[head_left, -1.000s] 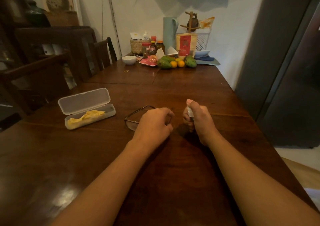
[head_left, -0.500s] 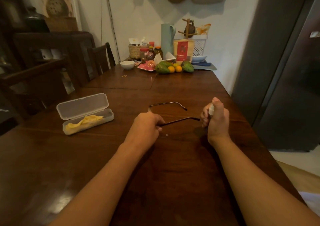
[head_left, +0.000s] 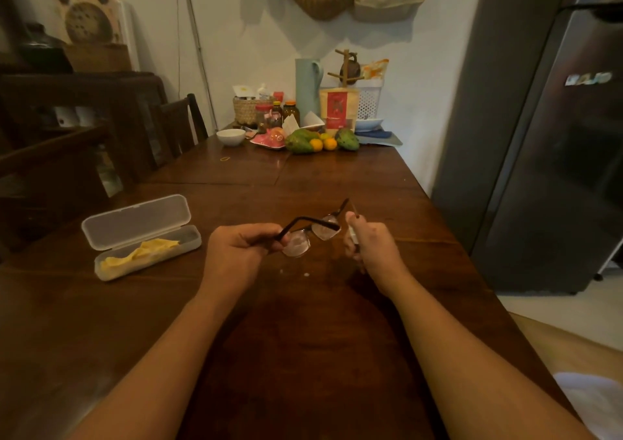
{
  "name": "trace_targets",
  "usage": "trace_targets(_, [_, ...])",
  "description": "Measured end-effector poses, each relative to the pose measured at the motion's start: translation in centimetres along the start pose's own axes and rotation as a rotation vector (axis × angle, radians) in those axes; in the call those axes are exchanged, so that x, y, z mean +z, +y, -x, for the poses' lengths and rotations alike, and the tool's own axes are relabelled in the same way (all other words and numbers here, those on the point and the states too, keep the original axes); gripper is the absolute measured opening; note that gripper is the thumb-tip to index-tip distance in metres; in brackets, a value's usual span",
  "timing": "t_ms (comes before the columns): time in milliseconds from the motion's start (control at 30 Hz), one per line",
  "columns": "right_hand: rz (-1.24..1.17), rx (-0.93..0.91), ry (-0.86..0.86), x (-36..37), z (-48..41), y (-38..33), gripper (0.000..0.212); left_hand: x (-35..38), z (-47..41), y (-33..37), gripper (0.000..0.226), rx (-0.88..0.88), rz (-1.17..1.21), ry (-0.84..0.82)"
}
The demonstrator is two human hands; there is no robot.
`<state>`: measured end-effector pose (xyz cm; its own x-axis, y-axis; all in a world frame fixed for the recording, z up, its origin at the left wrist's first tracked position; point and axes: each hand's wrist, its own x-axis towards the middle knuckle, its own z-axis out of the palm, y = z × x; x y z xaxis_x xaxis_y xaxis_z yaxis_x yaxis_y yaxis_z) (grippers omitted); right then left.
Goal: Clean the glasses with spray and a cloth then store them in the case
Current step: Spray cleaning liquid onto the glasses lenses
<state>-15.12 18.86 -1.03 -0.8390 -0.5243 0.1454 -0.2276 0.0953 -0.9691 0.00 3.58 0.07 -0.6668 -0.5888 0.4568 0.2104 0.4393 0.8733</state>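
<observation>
Lifted since half a second ago, the glasses (head_left: 312, 234) now hang above the dark wooden surface (head_left: 320, 183), lenses turned toward the camera. At the near left, the clear glasses case (head_left: 135, 219) lies open. The left hand (head_left: 236, 254) pinches one temple arm. The right hand (head_left: 374, 247) is curled round a small spray bottle (head_left: 352, 234), just right of the lenses. A yellow cloth (head_left: 141, 252) lies in the case's tray.

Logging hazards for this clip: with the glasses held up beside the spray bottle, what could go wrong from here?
The left hand holds the glasses at one end only, off the table: a slip could drop them. The spray bottle in the right hand sits close to one lens, so spray may miss the other or wet the table.
</observation>
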Motion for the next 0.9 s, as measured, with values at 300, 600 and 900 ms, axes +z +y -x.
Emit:
trace_targets(300, [-0.031,0.031,0.030,-0.33,-0.26,-0.01,0.049,0.58,0.73,0.33,0.056,0.196,0.028,-0.028])
trace_targets(600, [-0.020,0.017,-0.053,-0.45,0.22,-0.16,0.057,0.10,0.68,0.14,0.047,0.240,0.034,-0.031])
trace_targets(900, [0.033,0.027,0.144,0.44,-0.24,0.03,0.047,0.34,0.74,0.54,0.039,0.263,0.040,-0.031])
